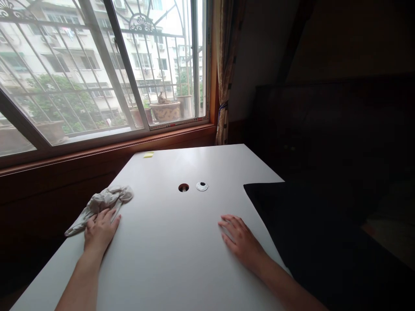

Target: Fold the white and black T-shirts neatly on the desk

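Observation:
A crumpled pale grey cloth (108,198) lies along the left edge of a white desk (168,259). My left hand (101,231) rests at the near side of the cloth, its spread fingertips touching the fabric without closing round it. On the right half of the desk, my right hand (239,236) is open and empty, fingers slightly bent, at or just above the surface. Beyond both hands are a round cable hole (183,188) in the desktop and, just right of it, a white round grommet cover (202,186) with a dark opening.
A yellow sticky note (148,154) is at the desk's far left corner. Black material (292,216) covers or borders the right side. Behind the desk stand a barred window (145,65), its wooden sill (181,131) and a tied curtain (225,86). The right side is very dark.

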`<control>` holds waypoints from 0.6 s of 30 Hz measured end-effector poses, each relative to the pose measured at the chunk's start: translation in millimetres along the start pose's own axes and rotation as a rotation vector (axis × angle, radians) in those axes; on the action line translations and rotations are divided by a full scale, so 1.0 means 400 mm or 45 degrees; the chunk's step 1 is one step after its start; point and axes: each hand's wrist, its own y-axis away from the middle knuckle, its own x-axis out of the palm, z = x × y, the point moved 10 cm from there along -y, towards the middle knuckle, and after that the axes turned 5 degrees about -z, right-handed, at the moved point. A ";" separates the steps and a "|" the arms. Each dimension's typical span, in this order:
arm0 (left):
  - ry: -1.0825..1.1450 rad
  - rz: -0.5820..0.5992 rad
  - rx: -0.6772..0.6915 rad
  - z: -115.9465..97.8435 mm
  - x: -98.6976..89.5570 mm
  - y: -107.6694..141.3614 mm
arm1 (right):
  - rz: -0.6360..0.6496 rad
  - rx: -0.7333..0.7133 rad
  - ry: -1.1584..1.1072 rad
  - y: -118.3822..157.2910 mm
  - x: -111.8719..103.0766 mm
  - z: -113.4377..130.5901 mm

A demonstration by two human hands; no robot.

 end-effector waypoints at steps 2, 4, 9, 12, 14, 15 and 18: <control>0.031 -0.053 0.014 0.007 -0.005 -0.006 | -0.003 0.005 -0.001 -0.002 -0.001 -0.001; 0.026 -0.087 0.011 0.000 -0.013 -0.011 | -0.010 -0.003 0.001 -0.004 -0.002 -0.001; 0.086 -0.026 0.142 -0.121 -0.032 -0.004 | 0.007 -0.016 -0.019 -0.006 0.002 0.000; 0.282 0.130 0.368 -0.282 -0.045 0.036 | 0.032 -0.011 -0.071 -0.010 0.003 0.006; 0.530 0.289 0.548 -0.412 -0.058 0.092 | 0.045 -0.019 -0.121 -0.012 0.003 0.015; 0.686 0.390 0.635 -0.476 -0.065 0.128 | 0.043 -0.030 -0.148 -0.013 0.001 0.020; 1.079 0.630 0.844 -0.625 -0.097 0.236 | 0.009 -0.058 -0.222 -0.013 -0.007 0.031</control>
